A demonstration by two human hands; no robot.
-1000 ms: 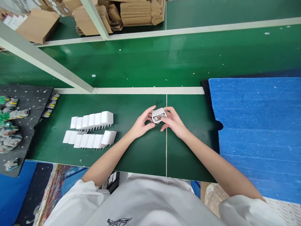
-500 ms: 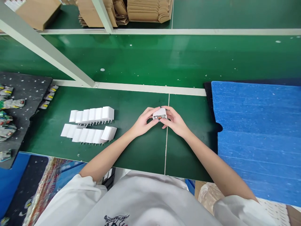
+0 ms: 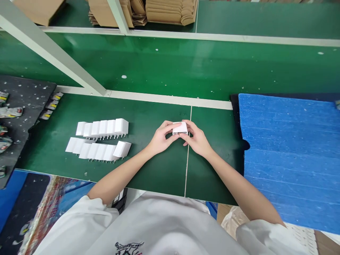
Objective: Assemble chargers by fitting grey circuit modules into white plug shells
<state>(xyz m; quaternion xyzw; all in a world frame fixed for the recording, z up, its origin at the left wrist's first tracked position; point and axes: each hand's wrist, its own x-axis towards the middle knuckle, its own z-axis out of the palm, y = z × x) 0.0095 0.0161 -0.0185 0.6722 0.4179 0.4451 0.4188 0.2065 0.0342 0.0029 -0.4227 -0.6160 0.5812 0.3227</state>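
Note:
Over the green bench (image 3: 148, 173) I hold a white power adapter (image 3: 180, 128) between both hands. My left hand (image 3: 162, 137) grips its left side, with fingers on the top face and the thumb at the near edge. On the right side, my right hand (image 3: 197, 139) pinches it, its thumb also at the near edge. A narrow dark strip of the adapter's inside shows along that edge. To the left lie two rows of similar white adapters, a back row (image 3: 103, 128) and a front row (image 3: 97, 151), with metal pins pointing toward me.
A blue mat (image 3: 287, 156) covers the right side. At the far left, a black speckled board (image 3: 29, 95) carries several small circuit parts. A white metal post (image 3: 55, 53) slants behind the rows. Folded cardboard (image 3: 170, 12) sits on the upper shelf.
The adapter has tilted in my hands: its open end with the parts inside faced me before, and now mostly the white top shows. Both hands keep their grip. The view has shifted slightly.

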